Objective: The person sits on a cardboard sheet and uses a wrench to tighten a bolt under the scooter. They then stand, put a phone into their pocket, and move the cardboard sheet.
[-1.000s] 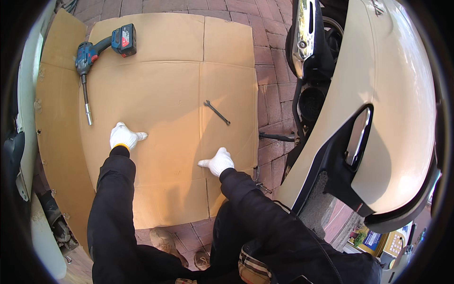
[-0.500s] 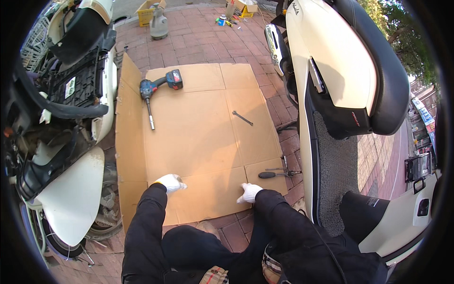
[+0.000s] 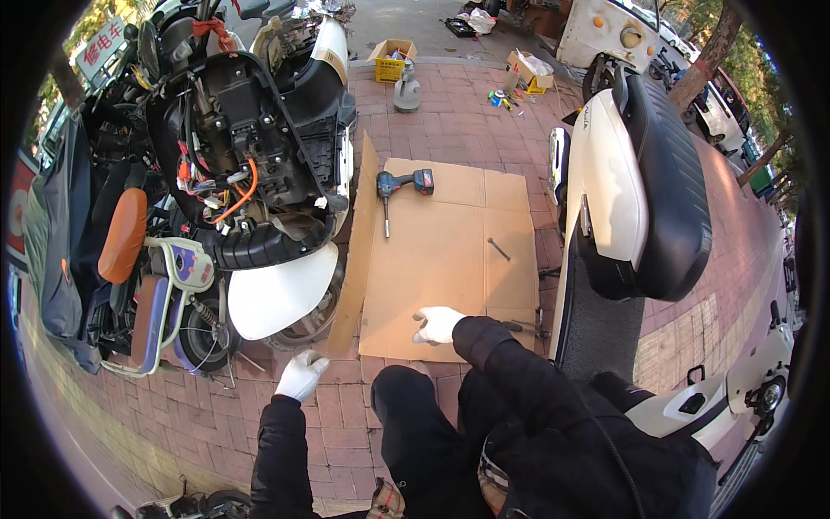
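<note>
My left hand [image 3: 303, 374], in a white glove, is beside the lower end of the cardboard's raised left flap. Its fingers are curled together; whatever they may hold is hidden. Over the near part of the flat cardboard sheet [image 3: 424, 285] is my gloved right hand [image 3: 438, 325], with thumb and forefinger apart and nothing seen between them. A cordless impact driver [image 3: 391, 183] with a long socket lies near the sheet's far left corner. Farther right on it rests a small wrench [image 3: 499, 249]. Dark-handled tools [image 3: 519, 327] lie at the near right corner, partly behind my right sleeve.
On the left stands a partly stripped scooter [image 3: 251, 147], its wiring exposed, with a white fender [image 3: 284, 294]. A cream scooter [image 3: 618, 173] with a black seat flanks the right side. Beyond the cardboard are a grey spray bottle [image 3: 406, 91] and a yellow box [image 3: 392, 65].
The view has swung left and up, bringing in more of the stripped scooter. My left hand has moved off the sheet to its left edge; my right hand has moved left over the cardboard.
</note>
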`<state>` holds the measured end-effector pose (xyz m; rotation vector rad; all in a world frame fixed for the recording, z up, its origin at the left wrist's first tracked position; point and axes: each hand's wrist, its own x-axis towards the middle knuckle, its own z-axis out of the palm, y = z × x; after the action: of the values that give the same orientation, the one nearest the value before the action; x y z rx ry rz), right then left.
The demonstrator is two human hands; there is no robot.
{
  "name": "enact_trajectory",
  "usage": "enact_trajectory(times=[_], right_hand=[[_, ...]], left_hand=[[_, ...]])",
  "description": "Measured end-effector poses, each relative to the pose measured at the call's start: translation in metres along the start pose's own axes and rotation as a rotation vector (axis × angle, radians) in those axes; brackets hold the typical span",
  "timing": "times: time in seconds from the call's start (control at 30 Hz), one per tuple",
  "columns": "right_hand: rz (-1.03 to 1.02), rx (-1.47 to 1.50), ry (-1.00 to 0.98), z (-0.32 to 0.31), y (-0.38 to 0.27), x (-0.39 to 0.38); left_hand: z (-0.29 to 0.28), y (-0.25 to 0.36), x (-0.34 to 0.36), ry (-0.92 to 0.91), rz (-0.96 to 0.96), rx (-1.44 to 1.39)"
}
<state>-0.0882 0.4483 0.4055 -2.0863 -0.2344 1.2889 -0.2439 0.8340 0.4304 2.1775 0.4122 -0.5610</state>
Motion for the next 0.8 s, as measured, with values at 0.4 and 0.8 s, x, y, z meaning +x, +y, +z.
enact_trajectory(times=[0.4,0.8], right_hand=[[0.269,0.144,-0.054,-0.018,-0.096,-0.193],[0.227,0.142,0.241,-0.157,-0.099,-0.23]], left_hand=[[0.059,-0.002,-0.325,-0.183,-0.546,-0.459],[-0.046,0.137,-0.327,-0.089,-0.473,-0.633]])
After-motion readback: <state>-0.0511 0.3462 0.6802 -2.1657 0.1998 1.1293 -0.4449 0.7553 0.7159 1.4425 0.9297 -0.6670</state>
